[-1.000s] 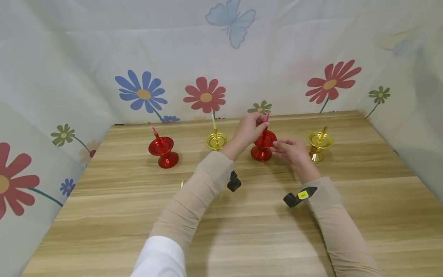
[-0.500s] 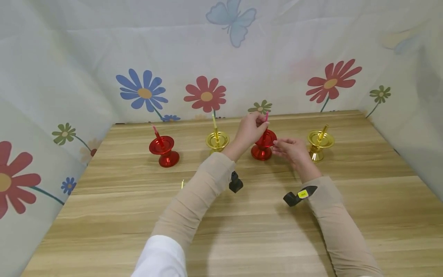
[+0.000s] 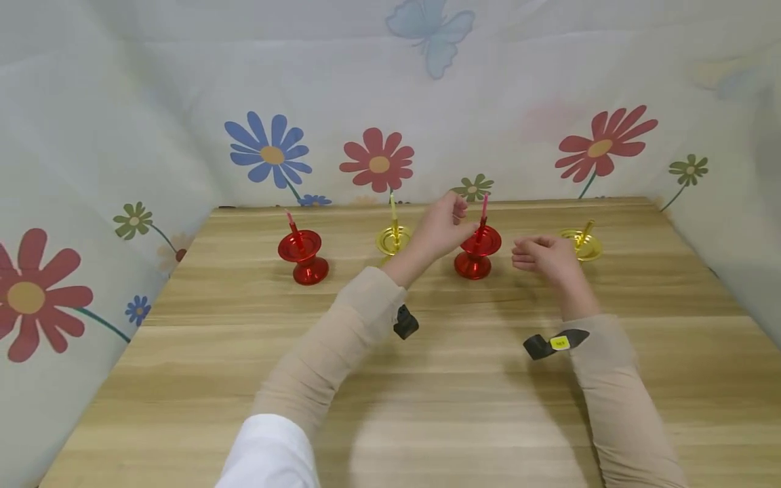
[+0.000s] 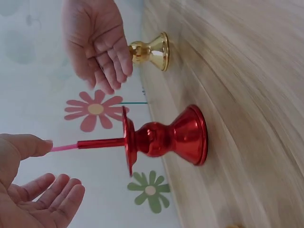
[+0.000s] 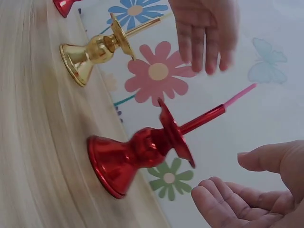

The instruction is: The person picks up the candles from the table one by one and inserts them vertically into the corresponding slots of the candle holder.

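A pink candle (image 3: pixel 485 205) stands in the tube of a red candle holder (image 3: pixel 473 264) at the middle right of the table. To its left is my left hand (image 3: pixel 441 229), thumb and fingers spread apart; in the right wrist view that hand (image 5: pixel 209 35) shows a gap to the candle. My right hand (image 3: pixel 552 259) is on the other side, fingers loosely extended and holding nothing. It partly covers a gold candle holder (image 3: pixel 590 249). From the left wrist camera, the left thumb (image 4: pixel 33 146) overlaps the candle's tip.
Further left stand a gold candle holder (image 3: pixel 393 242) with a yellow candle (image 3: pixel 393 207) and another red candle holder (image 3: pixel 310 269) with a pink candle (image 3: pixel 289 217). A flower-printed cloth (image 3: pixel 518 81) borders the back and sides of the wooden table (image 3: pixel 451 407).
My left fingers have let go of the pink candle and spread. My right hand has left the red holder's dish and moved right. The head view has shifted slightly.
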Demonstrator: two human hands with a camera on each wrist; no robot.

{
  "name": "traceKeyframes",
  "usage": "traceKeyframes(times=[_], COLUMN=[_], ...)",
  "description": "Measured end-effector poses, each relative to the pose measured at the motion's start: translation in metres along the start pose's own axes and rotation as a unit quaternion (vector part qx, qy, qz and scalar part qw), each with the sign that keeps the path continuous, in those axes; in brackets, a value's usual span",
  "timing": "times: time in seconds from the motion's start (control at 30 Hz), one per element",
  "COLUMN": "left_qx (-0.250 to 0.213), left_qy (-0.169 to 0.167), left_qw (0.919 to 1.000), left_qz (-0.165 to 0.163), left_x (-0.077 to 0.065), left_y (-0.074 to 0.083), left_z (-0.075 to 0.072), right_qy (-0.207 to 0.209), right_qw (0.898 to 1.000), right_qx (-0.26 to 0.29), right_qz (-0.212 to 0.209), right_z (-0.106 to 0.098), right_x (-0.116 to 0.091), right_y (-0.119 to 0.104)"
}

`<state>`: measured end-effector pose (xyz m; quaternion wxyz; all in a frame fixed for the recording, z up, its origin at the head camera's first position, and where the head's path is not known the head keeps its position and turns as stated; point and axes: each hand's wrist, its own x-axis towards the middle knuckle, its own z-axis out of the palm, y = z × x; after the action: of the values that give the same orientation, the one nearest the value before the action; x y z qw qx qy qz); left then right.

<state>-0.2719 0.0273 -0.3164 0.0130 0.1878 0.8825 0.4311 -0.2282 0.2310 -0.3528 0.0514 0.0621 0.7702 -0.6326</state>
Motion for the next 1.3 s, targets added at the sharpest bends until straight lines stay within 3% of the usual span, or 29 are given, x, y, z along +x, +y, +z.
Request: traceKeyframes(times=[0.17,0.4,0.73,0.9,1.03,1.3], left_qx=[0.037,0.073,0.122,0.133,0.138,0.15], left_qy=[-0.018,-0.011,-0.011,0.005,0.009,-0.02], left_qw=[0.9991,0.997,0.9915,0.9887,0.9856,0.9763], left_qz=[0.012,0.024,-0.044,-0.069,-0.097,-0.155], left_x=[-0.024,-0.06,-0.104,-0.117,-0.121,-0.128], left_y=[0.002,-0.016,-0.048,-0.07,-0.086,-0.117], left_z=[-0.021,-0.045,-0.079,-0.09,-0.09,-0.089], right_qy=[0.02,0.034,0.076,0.104,0.135,0.156], right_qw=[0.999,0.999,0.993,0.989,0.987,0.985], right_qx=[-0.032,-0.015,0.061,0.093,0.072,0.061], right_qz=[-0.016,-0.031,-0.064,-0.057,-0.045,-0.029], right_z=[-0.012,-0.027,-0.062,-0.07,-0.076,-0.083], right_x=[-0.009,-0.012,-0.023,-0.032,-0.035,-0.027], right_y=[-0.008,-0.011,-0.007,-0.01,-0.009,0.001])
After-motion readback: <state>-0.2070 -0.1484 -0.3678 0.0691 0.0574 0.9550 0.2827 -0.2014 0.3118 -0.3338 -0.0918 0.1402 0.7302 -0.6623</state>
